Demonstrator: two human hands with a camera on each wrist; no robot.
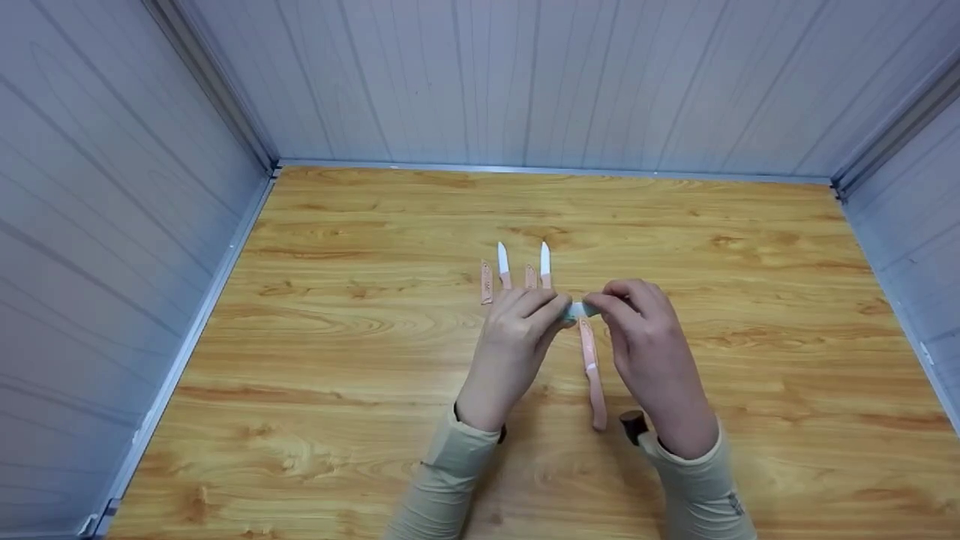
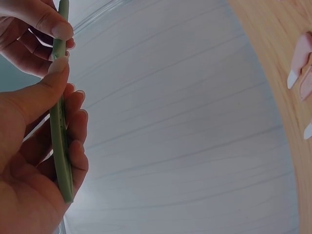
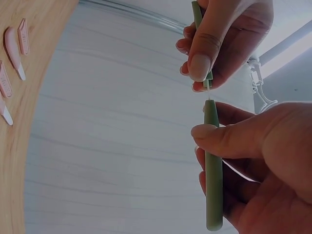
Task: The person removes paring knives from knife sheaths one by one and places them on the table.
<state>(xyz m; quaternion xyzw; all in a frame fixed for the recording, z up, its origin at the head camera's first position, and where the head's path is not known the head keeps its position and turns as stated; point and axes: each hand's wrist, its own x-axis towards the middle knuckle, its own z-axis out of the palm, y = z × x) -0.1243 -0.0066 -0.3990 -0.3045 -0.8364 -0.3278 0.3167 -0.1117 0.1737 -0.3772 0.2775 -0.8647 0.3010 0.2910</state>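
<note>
Both hands are raised over the table, one at each end of a small green knife. My left hand (image 1: 517, 322) grips its green sheath (image 2: 59, 151) between thumb and fingers. My right hand (image 1: 645, 330) pinches the green knife's handle (image 3: 213, 190). A short stretch of white blade (image 3: 208, 92) shows between handle and sheath; the rest of it is hidden inside the sheath. Below the hands lies a pink knife (image 1: 595, 397) with a pink sheath (image 1: 587, 341) over its blade.
Beyond the left hand lie two bare pink knives with white blades, one left (image 1: 503, 259) and one right (image 1: 545, 259). Pink sheaths lie beside them, one left (image 1: 487, 283) and one right (image 1: 531, 276). Pale panels enclose the wooden table (image 1: 337, 360) at the back and sides.
</note>
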